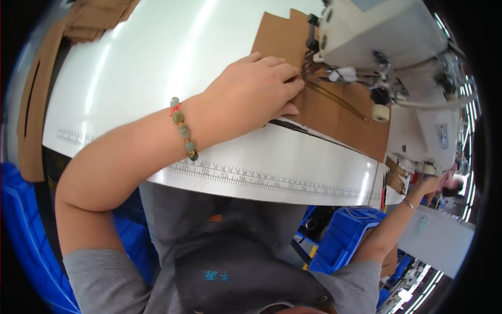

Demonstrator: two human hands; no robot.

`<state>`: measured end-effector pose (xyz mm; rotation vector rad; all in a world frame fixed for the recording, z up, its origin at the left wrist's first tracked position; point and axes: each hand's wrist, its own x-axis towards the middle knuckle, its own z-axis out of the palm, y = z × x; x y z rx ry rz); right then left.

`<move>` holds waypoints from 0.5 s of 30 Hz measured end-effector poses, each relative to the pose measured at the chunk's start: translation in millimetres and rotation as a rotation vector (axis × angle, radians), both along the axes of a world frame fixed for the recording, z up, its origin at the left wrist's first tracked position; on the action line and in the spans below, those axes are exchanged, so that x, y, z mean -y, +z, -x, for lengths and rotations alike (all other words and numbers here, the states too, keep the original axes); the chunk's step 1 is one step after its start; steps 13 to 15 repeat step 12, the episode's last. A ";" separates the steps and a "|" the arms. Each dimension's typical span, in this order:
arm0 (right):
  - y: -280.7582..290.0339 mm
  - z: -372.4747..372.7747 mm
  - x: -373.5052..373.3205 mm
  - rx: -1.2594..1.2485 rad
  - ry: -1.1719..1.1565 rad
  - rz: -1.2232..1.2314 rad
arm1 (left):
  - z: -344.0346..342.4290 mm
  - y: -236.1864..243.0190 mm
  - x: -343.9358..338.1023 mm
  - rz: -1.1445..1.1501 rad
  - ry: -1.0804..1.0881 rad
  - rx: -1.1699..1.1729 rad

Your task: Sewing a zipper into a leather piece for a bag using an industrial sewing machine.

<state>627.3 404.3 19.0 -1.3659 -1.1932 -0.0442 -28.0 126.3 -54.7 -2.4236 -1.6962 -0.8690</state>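
My left hand (261, 86) lies over a brown panel (361, 128) on the white table, close to the needle area of a sewing machine (376, 39). Its fingers are bent and press on the panel's edge; the thumb sits below the index finger, and the fingertips are partly hidden. A gold-toothed zipper (337, 99) runs across the panel, from beside the fingers toward the right. Far to the right, my right hand (436, 183) reaches the end of the machine beside a round knob (430, 168). It is small and blurred there, so its fingers cannot be made out.
A printed ruler scale (251, 179) follows the table's near edge. More brown pieces (99, 20) are stacked at the far left. Blue bins (340, 238) stand below the table on both sides. A brown scrap (397, 177) lies by the machine's base.
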 end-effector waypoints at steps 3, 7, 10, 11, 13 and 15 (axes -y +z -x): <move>7.8 72.3 53.1 0.073 -0.090 -0.350 | 1.5 3.0 0.2 0.006 -0.018 -0.036; -4.2 220.7 142.2 0.626 0.524 -0.421 | 2.0 9.9 2.1 -0.001 -0.024 -0.084; -29.9 331.9 173.4 1.071 0.939 -0.086 | -1.3 18.0 2.1 0.058 -0.011 -0.114; -35.9 363.4 178.9 1.072 1.023 -0.068 | -2.4 20.8 2.3 0.104 0.009 -0.120; -36.7 388.6 181.2 1.017 1.073 -0.073 | -0.7 23.9 -1.4 0.084 -0.023 -0.149; -36.7 388.6 181.2 1.017 1.073 -0.073 | -0.7 23.9 -1.4 0.084 -0.023 -0.149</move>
